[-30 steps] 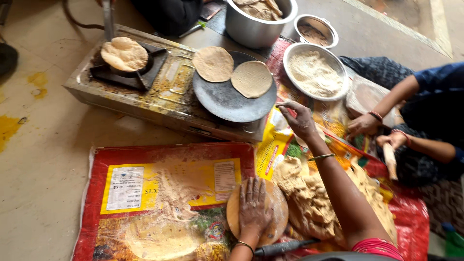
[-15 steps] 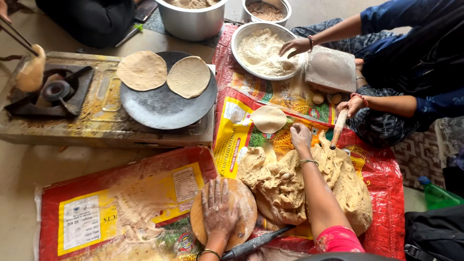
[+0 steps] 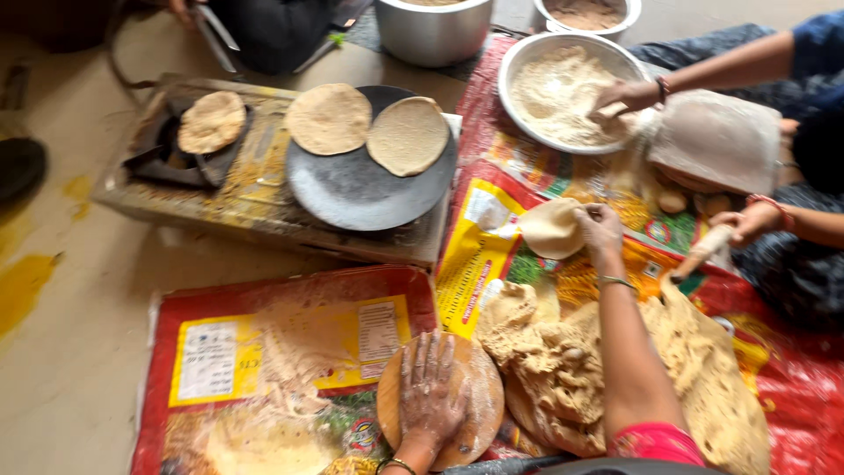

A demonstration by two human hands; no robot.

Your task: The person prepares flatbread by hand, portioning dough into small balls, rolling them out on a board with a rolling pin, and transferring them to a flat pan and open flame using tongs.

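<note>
- The left hand [image 3: 431, 396] lies flat, palm down, on a round wooden board [image 3: 479, 387]. Its fingers are spread apart and point away from the person. It holds nothing; it only presses on the floury board.
- The right arm reaches forward over a big pile of flat breads [image 3: 563, 369]. The wrist has a thin bangle on it.
- The right hand [image 3: 600, 230] is bent at the wrist, and its fingers are pinched on the edge of a small raw dough round [image 3: 549, 229].
- The dough round is just beyond the pile, over the bright printed plastic sheet [image 3: 475, 264], near the corner of the stove [image 3: 264, 211].
- On the stove sits a dark round pan [image 3: 352, 189] with two flat breads [image 3: 330, 119] on it, side by side. Another puffy bread [image 3: 211, 121] sits on the burner to the left.
- Across the sheet, another person's hand [image 3: 624, 95] dips into a metal bowl of flour [image 3: 549, 88]. Their other hand [image 3: 747, 222] grips a wooden rolling pin [image 3: 701, 252].
- A second printed sheet [image 3: 264, 352], dusted with flour, lies on the floor left of the wooden board.
</note>
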